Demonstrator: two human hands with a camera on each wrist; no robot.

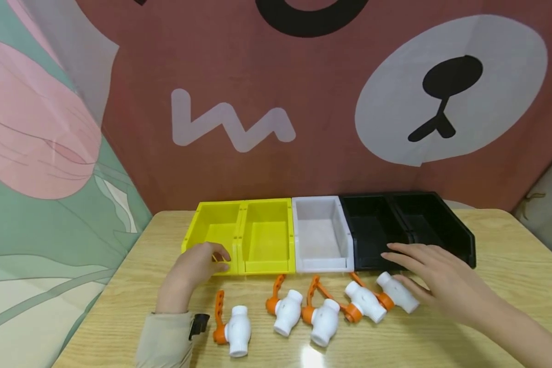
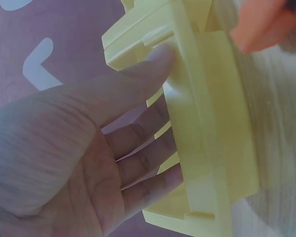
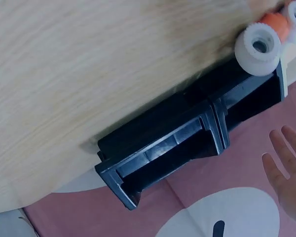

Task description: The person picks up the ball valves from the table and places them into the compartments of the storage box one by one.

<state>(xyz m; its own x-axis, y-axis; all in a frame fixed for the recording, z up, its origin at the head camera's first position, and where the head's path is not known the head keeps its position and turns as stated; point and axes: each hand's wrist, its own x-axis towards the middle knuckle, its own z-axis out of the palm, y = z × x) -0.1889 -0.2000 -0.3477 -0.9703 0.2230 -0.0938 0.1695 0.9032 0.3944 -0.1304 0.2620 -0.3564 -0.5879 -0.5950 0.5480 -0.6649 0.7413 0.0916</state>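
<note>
My left hand (image 1: 197,268) is at the front of the leftmost yellow bin (image 1: 218,214). In the left wrist view its thumb lies on the rim of the front wall (image 2: 197,128) while the other fingers reach inside, so the hand grips that wall. With fingers extended, my right hand (image 1: 434,271) hovers over the front of the black bins (image 1: 372,250), holding nothing. Its thumb is close to a white ball valve with an orange handle (image 1: 397,292); whether they touch I cannot tell. More such ball valves (image 1: 238,329) lie in a row before the bins.
A second yellow bin (image 1: 267,267) and a white bin (image 1: 324,265) stand between the left bin and the black ones. All sit side by side on a wooden table (image 1: 377,347). Behind rises a printed cloth (image 1: 322,168) with a cartoon bear.
</note>
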